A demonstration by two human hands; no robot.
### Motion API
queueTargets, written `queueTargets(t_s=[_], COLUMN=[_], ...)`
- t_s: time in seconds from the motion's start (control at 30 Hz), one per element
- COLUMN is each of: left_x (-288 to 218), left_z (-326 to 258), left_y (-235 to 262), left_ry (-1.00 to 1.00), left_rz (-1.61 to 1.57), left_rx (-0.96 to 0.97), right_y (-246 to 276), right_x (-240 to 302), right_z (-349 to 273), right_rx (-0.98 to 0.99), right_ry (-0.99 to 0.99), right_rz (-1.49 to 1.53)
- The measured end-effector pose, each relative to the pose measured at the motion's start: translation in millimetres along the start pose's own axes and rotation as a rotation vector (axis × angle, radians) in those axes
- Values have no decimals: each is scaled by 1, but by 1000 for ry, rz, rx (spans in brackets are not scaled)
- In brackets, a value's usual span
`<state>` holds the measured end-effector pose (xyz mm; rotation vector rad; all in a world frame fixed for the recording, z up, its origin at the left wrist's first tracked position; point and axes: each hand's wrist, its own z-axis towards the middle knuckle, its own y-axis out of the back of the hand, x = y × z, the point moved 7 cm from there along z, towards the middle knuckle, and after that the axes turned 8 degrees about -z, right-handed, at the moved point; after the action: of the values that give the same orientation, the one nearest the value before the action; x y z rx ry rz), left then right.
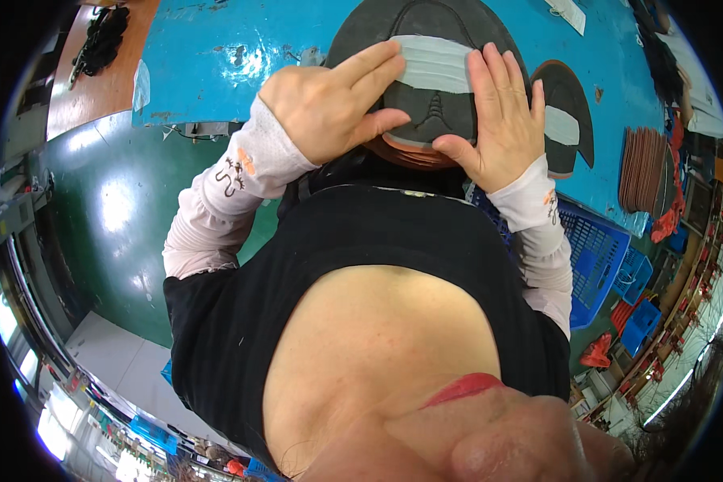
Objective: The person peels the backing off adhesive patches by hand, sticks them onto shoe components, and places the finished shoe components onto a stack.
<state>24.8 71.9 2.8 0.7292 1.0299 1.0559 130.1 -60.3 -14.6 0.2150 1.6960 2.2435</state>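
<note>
Both hands are open and flat, the left hand and right hand pressing a grey strip onto the dark shoe sole on the blue table, and uneven pushing could leave it crooked or wrinkled.

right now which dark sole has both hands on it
The big sole at the table's near edge; left hand and right hand press its grey strip. The other sole lies untouched.

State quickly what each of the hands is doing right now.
Left hand: open, fingers pressing flat on the grey strip across the dark shoe sole.
Right hand: open, pressing the same strip.
</note>
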Motion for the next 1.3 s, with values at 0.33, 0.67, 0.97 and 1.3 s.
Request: queueTargets(t_s=[0.33, 0.67, 0.97, 1.3], left_x=[5, 7, 5, 44], left_z=[-11, -16, -11, -39], left_y=[-3, -6, 8, 45], left_ry=[-55, -49, -38, 445], left_rz=[9, -22, -276, -1066], left_rx=[114, 54, -101, -738], right_y=[7, 6, 10, 18], right_x=[-5, -6, -45, -237], right_z=[2, 25, -14, -136], right_rx=[97, -44, -489, -720], right_ry=[4, -97, -439, -1011], right_rz=[-45, -101, 192, 909])
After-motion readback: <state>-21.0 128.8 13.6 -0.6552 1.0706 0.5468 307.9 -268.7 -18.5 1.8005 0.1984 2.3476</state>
